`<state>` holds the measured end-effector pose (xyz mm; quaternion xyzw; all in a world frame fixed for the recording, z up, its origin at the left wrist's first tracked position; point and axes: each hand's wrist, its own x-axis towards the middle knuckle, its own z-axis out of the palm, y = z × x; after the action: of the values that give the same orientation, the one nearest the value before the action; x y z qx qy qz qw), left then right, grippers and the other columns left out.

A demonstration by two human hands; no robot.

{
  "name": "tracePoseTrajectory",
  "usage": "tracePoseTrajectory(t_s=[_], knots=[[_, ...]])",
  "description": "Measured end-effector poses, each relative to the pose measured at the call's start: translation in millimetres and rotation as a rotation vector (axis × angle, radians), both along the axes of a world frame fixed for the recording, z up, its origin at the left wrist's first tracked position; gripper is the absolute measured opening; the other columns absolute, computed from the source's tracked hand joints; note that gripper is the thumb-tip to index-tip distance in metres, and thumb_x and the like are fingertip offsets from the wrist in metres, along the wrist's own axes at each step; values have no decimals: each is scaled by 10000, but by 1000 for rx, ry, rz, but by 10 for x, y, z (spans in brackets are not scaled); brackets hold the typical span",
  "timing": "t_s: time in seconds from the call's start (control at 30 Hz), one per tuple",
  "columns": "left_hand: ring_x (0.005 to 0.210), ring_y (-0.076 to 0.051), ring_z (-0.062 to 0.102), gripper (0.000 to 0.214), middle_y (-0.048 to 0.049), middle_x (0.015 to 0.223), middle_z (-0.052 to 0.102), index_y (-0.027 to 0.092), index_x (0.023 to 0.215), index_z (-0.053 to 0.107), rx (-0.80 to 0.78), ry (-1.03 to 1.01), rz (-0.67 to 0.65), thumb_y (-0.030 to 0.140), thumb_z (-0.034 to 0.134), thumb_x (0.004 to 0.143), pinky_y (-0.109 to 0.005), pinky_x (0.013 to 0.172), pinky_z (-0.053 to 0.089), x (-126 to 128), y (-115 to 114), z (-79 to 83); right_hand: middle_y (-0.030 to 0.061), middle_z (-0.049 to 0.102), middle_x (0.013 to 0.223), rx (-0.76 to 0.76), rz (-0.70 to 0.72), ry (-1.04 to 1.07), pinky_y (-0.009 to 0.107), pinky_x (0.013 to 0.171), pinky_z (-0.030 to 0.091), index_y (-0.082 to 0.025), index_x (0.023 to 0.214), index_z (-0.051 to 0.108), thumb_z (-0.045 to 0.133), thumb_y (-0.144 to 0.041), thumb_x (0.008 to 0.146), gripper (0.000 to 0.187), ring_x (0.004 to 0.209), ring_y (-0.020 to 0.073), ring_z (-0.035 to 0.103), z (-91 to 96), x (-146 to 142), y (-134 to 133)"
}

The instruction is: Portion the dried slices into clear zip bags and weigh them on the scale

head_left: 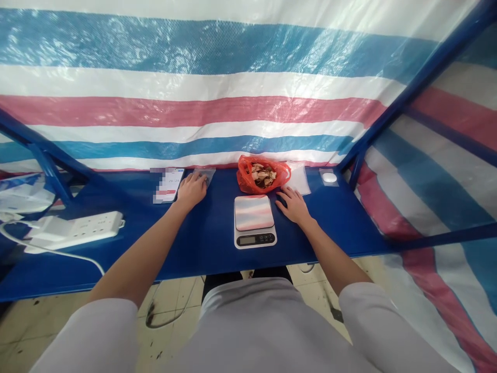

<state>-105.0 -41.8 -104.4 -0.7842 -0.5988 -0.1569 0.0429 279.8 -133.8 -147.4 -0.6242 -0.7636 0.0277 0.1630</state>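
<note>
My left hand reaches to the back of the blue table, its fingertips lying on a small clear plastic bag beside a phone. My right hand lies flat and open on the table, just right of a small digital scale with a bare metal plate. Behind the scale stands an open red plastic bag filled with brownish pieces. Both arms stretch forward from my lap.
A stack of clear bags lies right of the red bag, and a small white round object sits further right. A white power strip with its cable lies at the left. Striped tarpaulin and blue frame bars enclose the table.
</note>
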Motion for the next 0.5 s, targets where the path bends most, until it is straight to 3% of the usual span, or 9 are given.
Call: tracePoseTrajectory(t_s=[0.2, 0.5], knots=[[1337, -380, 535, 498, -222, 1418, 596, 88, 1299, 667, -62, -82, 25, 202, 378, 910, -519, 1110, 441, 32, 38, -136, 103, 543, 1532, 16, 12, 13, 544, 1223, 313, -219, 1374, 631, 471, -431, 1011, 449, 1480, 308, 425, -16, 16, 5], [1301, -350, 567, 501, -204, 1379, 640, 56, 1289, 681, -44, -167, 27, 172, 356, 925, -479, 1124, 436, 89, 50, -183, 111, 535, 1537, 6, 3, 4, 530, 1232, 299, -205, 1374, 630, 472, -422, 1011, 452, 1484, 301, 418, -5, 12, -6]])
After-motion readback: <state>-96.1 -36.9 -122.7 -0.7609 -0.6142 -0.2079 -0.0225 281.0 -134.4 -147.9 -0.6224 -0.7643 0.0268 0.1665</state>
